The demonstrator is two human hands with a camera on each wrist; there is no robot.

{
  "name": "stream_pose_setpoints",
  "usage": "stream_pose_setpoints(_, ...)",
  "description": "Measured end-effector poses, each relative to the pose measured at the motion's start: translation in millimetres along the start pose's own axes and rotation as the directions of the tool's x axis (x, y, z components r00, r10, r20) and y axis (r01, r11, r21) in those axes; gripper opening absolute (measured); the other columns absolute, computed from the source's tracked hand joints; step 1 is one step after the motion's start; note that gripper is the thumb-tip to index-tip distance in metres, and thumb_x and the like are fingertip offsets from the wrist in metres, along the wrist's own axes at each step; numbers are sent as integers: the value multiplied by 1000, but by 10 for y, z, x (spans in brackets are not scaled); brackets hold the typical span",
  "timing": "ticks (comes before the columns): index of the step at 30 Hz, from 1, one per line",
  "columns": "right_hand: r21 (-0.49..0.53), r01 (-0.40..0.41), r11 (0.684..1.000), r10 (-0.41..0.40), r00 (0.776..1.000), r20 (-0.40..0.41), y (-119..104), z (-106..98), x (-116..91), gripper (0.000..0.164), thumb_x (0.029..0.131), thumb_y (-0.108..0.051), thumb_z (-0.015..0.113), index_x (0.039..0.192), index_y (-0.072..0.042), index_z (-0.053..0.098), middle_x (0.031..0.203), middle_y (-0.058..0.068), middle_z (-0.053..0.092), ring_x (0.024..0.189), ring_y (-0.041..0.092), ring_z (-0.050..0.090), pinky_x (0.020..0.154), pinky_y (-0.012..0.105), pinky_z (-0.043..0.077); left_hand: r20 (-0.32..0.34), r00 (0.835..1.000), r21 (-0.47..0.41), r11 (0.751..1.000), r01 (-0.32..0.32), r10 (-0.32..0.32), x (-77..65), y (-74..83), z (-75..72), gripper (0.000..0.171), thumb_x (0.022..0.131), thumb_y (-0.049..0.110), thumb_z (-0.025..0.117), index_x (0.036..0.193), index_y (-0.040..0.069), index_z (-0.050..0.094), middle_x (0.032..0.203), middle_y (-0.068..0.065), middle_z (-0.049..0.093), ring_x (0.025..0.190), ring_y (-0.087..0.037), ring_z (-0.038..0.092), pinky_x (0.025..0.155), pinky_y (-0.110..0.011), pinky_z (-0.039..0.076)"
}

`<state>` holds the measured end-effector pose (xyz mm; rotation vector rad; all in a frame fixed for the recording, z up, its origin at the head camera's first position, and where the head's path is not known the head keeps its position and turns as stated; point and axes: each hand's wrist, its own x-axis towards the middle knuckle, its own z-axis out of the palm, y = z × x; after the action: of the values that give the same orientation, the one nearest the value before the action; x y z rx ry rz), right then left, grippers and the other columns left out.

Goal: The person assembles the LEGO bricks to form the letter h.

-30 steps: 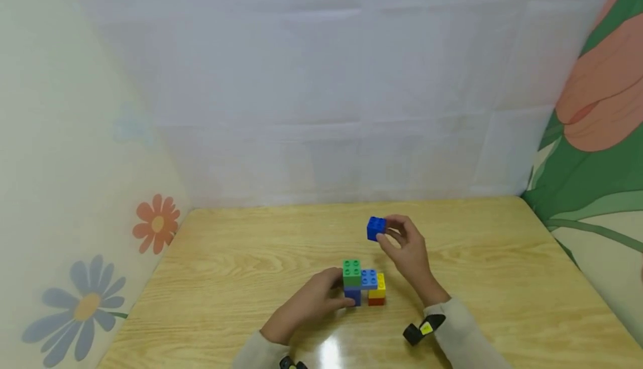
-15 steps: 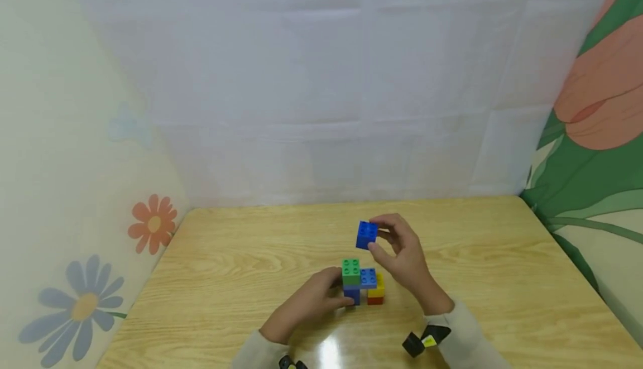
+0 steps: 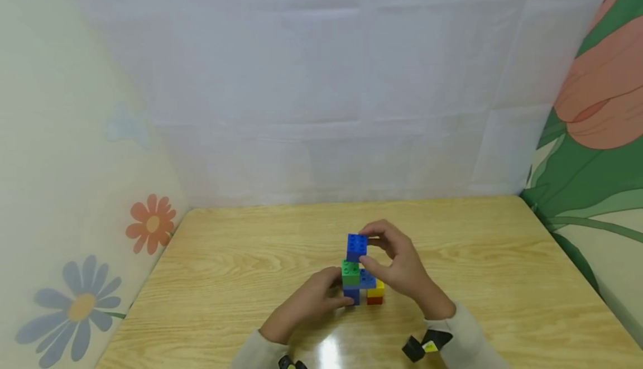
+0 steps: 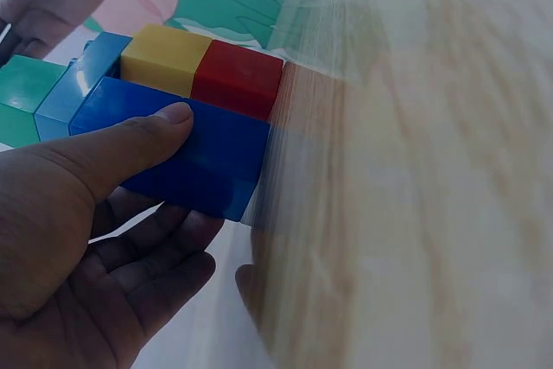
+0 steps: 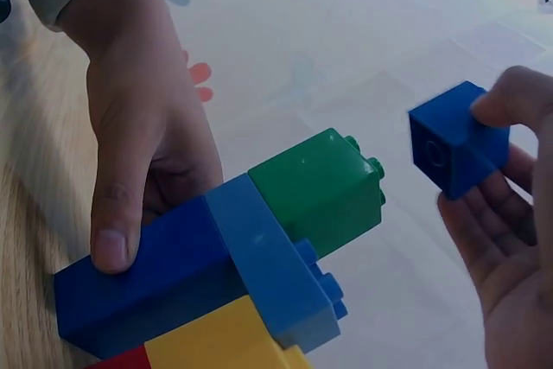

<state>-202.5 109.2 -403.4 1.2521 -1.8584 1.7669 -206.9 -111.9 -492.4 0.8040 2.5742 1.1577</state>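
Note:
My left hand (image 3: 316, 296) grips the tall dark blue base brick (image 4: 207, 140) of a small block structure, thumb on its near side and fingers behind. Across that brick and a yellow brick (image 4: 164, 58) on a red brick (image 4: 240, 78) lies a lighter blue brick (image 5: 272, 257). A green brick (image 5: 315, 187) stands on the light blue brick's left end, studs up. Between thumb and fingers, my right hand (image 3: 399, 260) pinches a loose blue brick (image 5: 462, 137). In the right wrist view a gap shows between this brick and the green studs.
The structure stands on a wood-grain table (image 3: 241, 257). A white sheet (image 3: 321, 106) hangs behind the table's far edge. Walls with painted flowers (image 3: 153, 224) flank both sides. Wrist straps with black camera mounts (image 3: 414, 348) sit at both sleeves.
My right hand has carried the blue brick left and toward me, from behind the structure's right side to over the green brick. My left hand has stayed in place on the structure.

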Motion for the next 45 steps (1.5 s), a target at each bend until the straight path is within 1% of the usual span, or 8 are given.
stream_pose_setpoints(4, 13, -74, 997, 73, 994, 76, -19, 23, -4, 40, 79, 20, 64, 115, 8, 51, 111, 18, 55, 106, 20, 58, 90, 37, 54, 3, 1000, -10, 1000, 2, -2, -4, -7, 1, 40, 87, 31, 75, 121, 16, 61, 112, 9, 64, 105, -7, 60, 96, -32, 48)
stream_pose_setpoints(9, 7, -128, 992, 127, 987, 101, -24, 39, -14, 37, 83, 16, 65, 116, 6, 51, 113, 18, 55, 107, 19, 58, 90, 44, 53, 5, 1000, -16, 1000, -2, 2, -2, -7, 2, 40, 87, 30, 75, 122, 17, 61, 113, 9, 64, 105, -7, 59, 96, -32, 48)
stream_pose_setpoints(17, -17, -140, 990, 142, 984, 111, -31, 44, -4, 37, 83, 15, 65, 116, 6, 51, 113, 19, 55, 107, 22, 58, 90, 42, 54, 5, 1000, -27, 1000, -9, 9, -1, -27, 2, 43, 87, 29, 75, 125, 17, 59, 114, 9, 63, 107, -8, 59, 96, -31, 48)
stream_pose_setpoints(21, -46, -154, 987, 159, 979, 127, 47, 48, -35, 42, 84, 12, 66, 123, 6, 50, 118, 20, 55, 109, 26, 58, 90, 41, 54, 5, 1000, -30, 999, -18, 18, -3, -30, 3, 44, 87, 29, 75, 126, 17, 58, 114, 9, 63, 106, -7, 59, 96, -31, 49)
stream_pose_setpoints(25, -86, -148, 985, 159, 976, 147, 203, 46, -94, 47, 87, 6, 67, 130, -4, 52, 123, 11, 56, 110, 23, 57, 89, 39, 54, 8, 1000, -31, 999, -22, 22, -7, -24, 0, 45, 88, 29, 74, 128, 17, 57, 115, 9, 63, 107, -7, 59, 95, -30, 49)
stream_pose_setpoints(29, -97, -126, 987, 141, 976, 166, 295, 37, -126, 41, 90, -3, 67, 128, -13, 57, 120, 3, 56, 106, 20, 58, 87, 36, 55, 11, 1000, -37, 999, -18, 19, -13, -11, -7, 46, 89, 30, 73, 129, 16, 56, 115, 9, 63, 107, -8, 59, 95, -30, 49)
stream_pose_setpoints(39, -101, -117, 988, 134, 976, 170, 287, 38, -118, 40, 89, -2, 68, 126, -14, 58, 119, 1, 57, 105, 19, 59, 86, 34, 56, 13, 1000, -45, 999, -24, 24, -24, 6, -16, 45, 89, 28, 73, 128, 16, 56, 114, 9, 63, 106, -7, 60, 94, -29, 49)
stream_pose_setpoints(45, -107, -120, 987, 137, 976, 170, 102, 47, -49, 38, 86, 6, 67, 122, -4, 58, 115, 10, 58, 102, 21, 60, 85, 34, 56, 17, 1000, -56, 998, -18, 19, -31, 20, -21, 45, 89, 29, 72, 129, 18, 56, 115, 9, 63, 107, -7, 60, 94, -29, 49)
